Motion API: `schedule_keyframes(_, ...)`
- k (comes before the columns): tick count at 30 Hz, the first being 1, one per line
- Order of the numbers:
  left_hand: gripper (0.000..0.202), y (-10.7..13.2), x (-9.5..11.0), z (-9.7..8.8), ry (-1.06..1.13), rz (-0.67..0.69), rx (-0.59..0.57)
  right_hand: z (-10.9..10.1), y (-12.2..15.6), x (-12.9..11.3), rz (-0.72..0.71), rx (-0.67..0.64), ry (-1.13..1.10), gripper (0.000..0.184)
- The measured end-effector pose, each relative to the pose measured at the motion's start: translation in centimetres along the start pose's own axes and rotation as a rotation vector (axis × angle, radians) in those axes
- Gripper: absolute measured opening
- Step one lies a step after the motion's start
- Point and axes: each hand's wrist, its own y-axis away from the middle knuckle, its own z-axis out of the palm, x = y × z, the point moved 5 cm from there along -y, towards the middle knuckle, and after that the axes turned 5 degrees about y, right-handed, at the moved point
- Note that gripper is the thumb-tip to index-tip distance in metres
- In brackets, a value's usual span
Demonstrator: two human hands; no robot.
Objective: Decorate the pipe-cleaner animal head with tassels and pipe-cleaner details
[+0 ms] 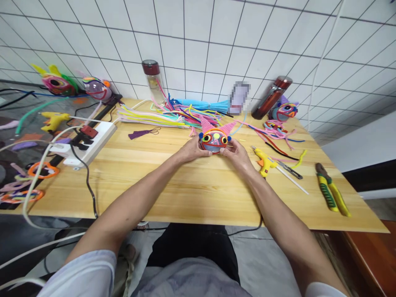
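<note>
A round ornament (pixel 213 145) with a face of coloured pipe cleaners and two pink pointed ears is held at the middle of the wooden table (pixel 185 185). My left hand (pixel 193 149) grips its left side, the thumb at the lower edge. From the other side my right hand (pixel 236 152) holds it in the same way. The fingers behind the ornament are partly hidden. Just beyond it lies a heap of coloured pipe cleaners (pixel 192 111). A purple tassel (pixel 144 133) is to the left of my left hand.
To the right lie a yellow glue gun (pixel 264 161), a utility knife (pixel 289 169) and pliers (pixel 331 189). A power strip (pixel 89 144) with cables crosses the left edge. Two bottles (pixel 151 80) and a blurred phone (pixel 239 98) stand by the wall. Another ornament (pixel 284 110) sits back right.
</note>
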Motion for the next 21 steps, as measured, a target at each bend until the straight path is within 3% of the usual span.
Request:
schedule_keyframes(9,0.083,-0.30,-1.05,-0.11,0.029,-0.003,-0.003,0.02,0.08,0.04,0.019,0.012,0.006,0.055)
schedule_keyframes(21,0.084,-0.13,-0.69,-0.11,-0.039,-0.033,0.014,-0.08,-0.03,0.48,0.015,0.020,0.024,0.057)
